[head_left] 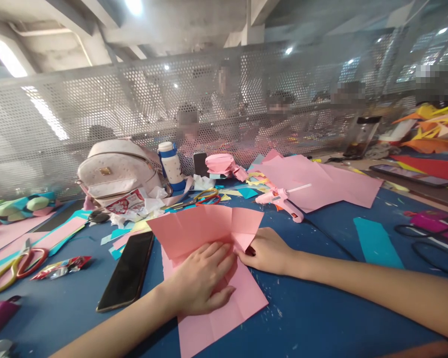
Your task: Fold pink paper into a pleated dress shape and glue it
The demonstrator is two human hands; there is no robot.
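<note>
I see L hand (205, 279) lying flat on folded pink paper (203, 226), R hand (269, 251) pinching its side, twd front edge of worktop (317, 318).

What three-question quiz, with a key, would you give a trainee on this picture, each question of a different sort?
1. Open question: What does the left hand lie spread out on?
2. True or false: The pink plastic pistol-shaped glue gun lies beyond the right hand, and neither hand touches it.
3. Fill in the missing word: In the picture, the white-and-blue cylindrical bottle stands just to the right of a pale, round-topped ____.

Key:
1. Creased pink paper.
2. True.
3. Backpack.
</note>
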